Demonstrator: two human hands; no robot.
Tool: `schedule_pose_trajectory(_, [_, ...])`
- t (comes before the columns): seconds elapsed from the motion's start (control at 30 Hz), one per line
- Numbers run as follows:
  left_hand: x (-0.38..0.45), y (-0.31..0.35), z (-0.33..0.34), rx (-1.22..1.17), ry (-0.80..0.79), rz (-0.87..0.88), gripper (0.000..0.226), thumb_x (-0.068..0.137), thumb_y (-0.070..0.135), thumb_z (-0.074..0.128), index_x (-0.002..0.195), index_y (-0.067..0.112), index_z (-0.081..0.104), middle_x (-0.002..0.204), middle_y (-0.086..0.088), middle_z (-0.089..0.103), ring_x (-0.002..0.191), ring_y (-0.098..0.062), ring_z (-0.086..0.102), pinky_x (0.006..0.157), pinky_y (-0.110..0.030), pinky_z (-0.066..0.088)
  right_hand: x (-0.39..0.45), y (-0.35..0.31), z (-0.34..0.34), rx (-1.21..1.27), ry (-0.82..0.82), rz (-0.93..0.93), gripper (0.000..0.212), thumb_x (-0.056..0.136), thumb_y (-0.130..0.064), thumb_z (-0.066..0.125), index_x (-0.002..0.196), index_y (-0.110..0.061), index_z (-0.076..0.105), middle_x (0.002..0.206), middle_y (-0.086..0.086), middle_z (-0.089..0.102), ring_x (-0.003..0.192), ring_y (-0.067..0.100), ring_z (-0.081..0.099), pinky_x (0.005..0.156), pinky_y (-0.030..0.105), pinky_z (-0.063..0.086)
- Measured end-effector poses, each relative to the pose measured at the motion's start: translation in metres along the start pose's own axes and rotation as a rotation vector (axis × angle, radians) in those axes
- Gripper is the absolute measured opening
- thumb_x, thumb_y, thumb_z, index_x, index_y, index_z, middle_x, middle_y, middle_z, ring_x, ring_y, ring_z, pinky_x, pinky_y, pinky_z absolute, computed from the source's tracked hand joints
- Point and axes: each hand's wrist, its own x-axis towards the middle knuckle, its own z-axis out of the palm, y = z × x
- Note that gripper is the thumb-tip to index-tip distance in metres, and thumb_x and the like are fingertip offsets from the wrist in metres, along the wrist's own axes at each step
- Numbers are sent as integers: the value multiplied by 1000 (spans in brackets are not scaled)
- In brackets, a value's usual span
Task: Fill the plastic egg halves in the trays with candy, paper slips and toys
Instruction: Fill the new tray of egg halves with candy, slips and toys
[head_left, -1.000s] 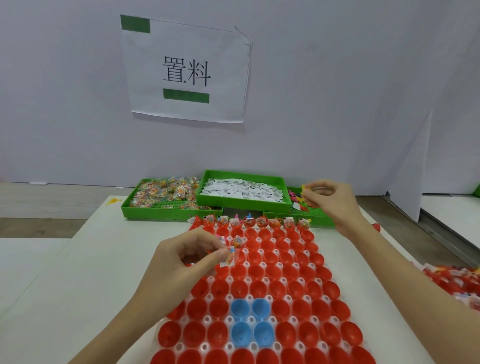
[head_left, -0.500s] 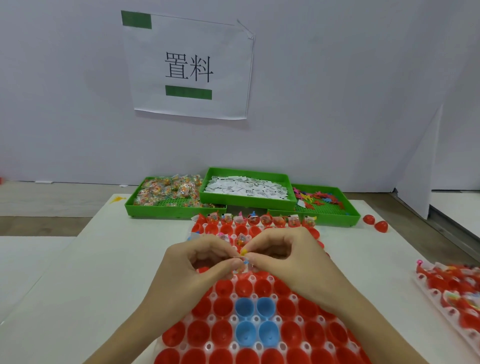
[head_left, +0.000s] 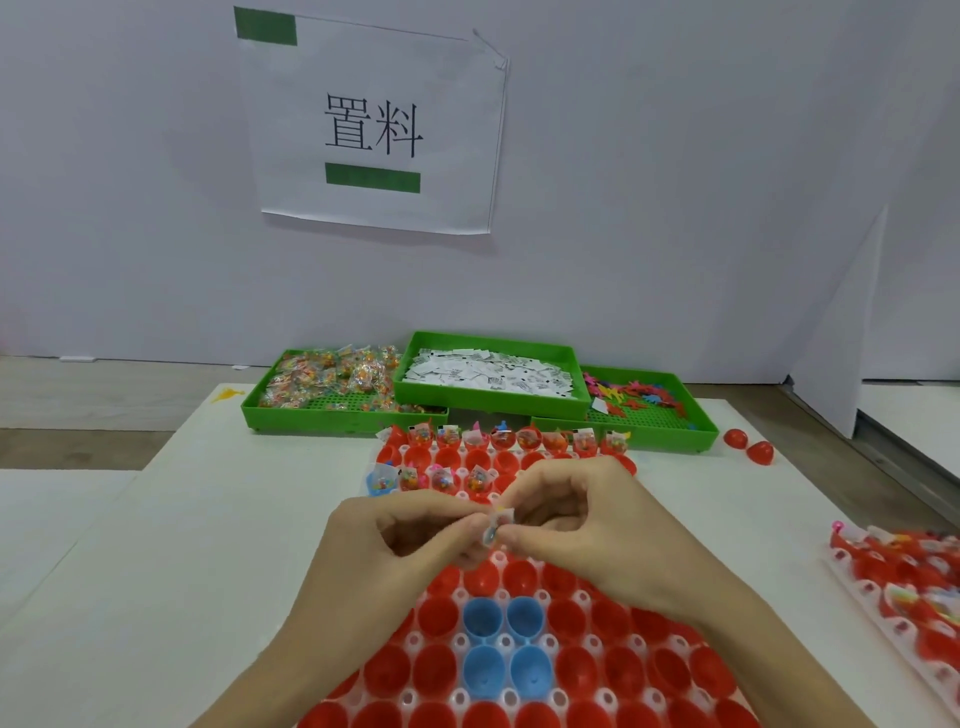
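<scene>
A white tray (head_left: 503, 643) of red and a few blue egg halves (head_left: 483, 616) lies in front of me. Its far row and part of a nearer row hold candy, slips and toys (head_left: 524, 437). My left hand (head_left: 384, 558) and my right hand (head_left: 587, 525) meet above the tray's middle. Together they pinch a small bundle (head_left: 497, 524) of a candy packet and a paper slip, with a bit of yellow showing on top. Behind stand three green trays: candy packets (head_left: 332, 382), paper slips (head_left: 491, 374) and coloured toys (head_left: 636, 397).
A second tray of filled red egg halves (head_left: 904, 577) lies at the right edge. Two loose red egg halves (head_left: 748, 444) sit right of the toy tray. A paper sign (head_left: 374, 124) hangs on the white wall behind. The table is white.
My right hand came back from the toy tray to the middle and joined my left hand at the bundle. For the last half second both hands have stayed together there.
</scene>
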Motion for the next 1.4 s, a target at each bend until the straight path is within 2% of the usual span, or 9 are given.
schedule_pose_trajectory(0.13, [-3,-3,-2,433,-75,88,36,96,62,54,128,49,66,123,34,64,127,-3,54,101,-7,40,12,14,-19,-68,265,23,11,83,-17,84,91,-21,78,87,-5,78,83,10,74,83,31,61])
schedule_pose_trajectory(0.2, [-2,-3,-8,674,-214,185,48,99,71,38,135,49,60,133,42,53,142,-2,33,110,-14,31,21,21,-26,-106,282,23,10,82,-21,85,90,-23,79,87,-9,78,84,6,74,82,25,60])
schedule_pose_trajectory(0.37, [1,-6,-12,863,-505,187,65,98,78,7,152,55,34,153,50,20,152,6,1,120,-27,14,44,32,-18,-145,207,11,8,82,-16,85,88,-20,80,84,-10,79,82,3,75,80,22,59])
schedule_pose_trajectory(0.5, [6,-9,-8,872,-568,99,66,95,78,-2,155,59,20,152,54,6,148,14,-13,119,-24,5,51,40,-7,-273,220,27,7,80,-21,86,85,-21,81,80,-8,78,78,2,73,78,22,59])
schedule_pose_trajectory(0.63, [13,-9,-6,848,-553,69,74,91,82,-4,155,57,22,151,52,14,143,17,-11,114,-14,-2,50,42,-3,-330,233,26,5,81,-20,86,84,-20,81,77,-10,77,74,-2,70,69,12,55])
schedule_pose_trajectory(0.73, [12,-12,-3,899,-544,92,77,92,81,-4,157,52,26,154,46,21,143,14,-5,110,-9,-11,50,41,-6,-334,200,49,7,82,-19,86,81,-23,80,77,-9,77,73,0,71,69,16,56])
schedule_pose_trajectory(0.83, [11,-16,-3,938,-557,107,77,93,80,-4,156,50,29,157,44,21,145,13,-2,109,-9,-15,58,33,-12,-395,103,133,14,82,-16,85,76,-27,78,81,-7,78,79,5,73,78,29,61])
schedule_pose_trajectory(1.07, [12,-19,-4,940,-550,107,74,94,80,-3,156,53,28,154,48,20,144,13,2,108,-9,-16,76,7,-28,-577,-190,151,11,87,-31,81,92,-22,82,87,-9,77,83,3,71,83,27,60])
schedule_pose_trajectory(1.4, [12,-18,-4,959,-553,132,74,95,79,-2,155,51,31,156,45,20,145,14,-1,109,-12,-20,100,-9,-13,-866,-239,191,3,88,-13,79,88,-11,76,79,-7,65,74,11,65,58,15,47])
